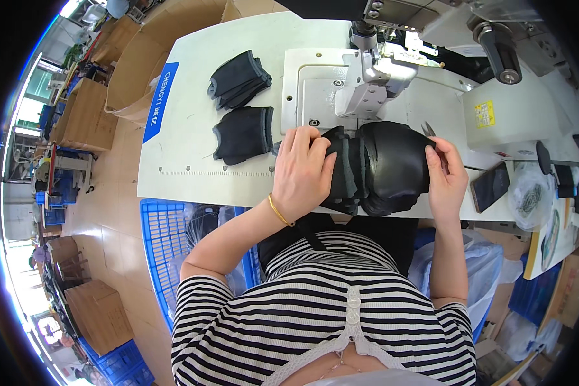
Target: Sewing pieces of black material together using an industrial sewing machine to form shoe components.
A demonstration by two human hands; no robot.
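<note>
Pale sewing table (pixel 193 138), with glossy black pieces (pixel 395 170) between two hands

Cardboard boxes (pixel 87 116) stand on a tiled floor (pixel 106 225) left of the table, and a blue basket (pixel 153 225) sits below its near edge. A sewing machine (pixel 376 80) rises over the far side.

The right hand (pixel 448 177) has its thumb and forefinger brought together on the right edge of the glossy black pieces. The left hand (pixel 300 172) is curled, fingers bent close side by side, its thumb near the forefinger and against the left end of grey-edged dark pieces (pixel 347 168); its fingertips are partly hidden, so I cannot tell how firmly it grips.

The glossy pieces lie layered at the table's near edge, left of the right fingers; the grey-edged ones adjoin them, just right of the left thumb. Two dark bundles, an upper one (pixel 239 80) and a lower one (pixel 243 135), rest farther left. Scissor tips (pixel 428 128) show just beyond the right hand, and a phone (pixel 490 186) lies to its right.
</note>
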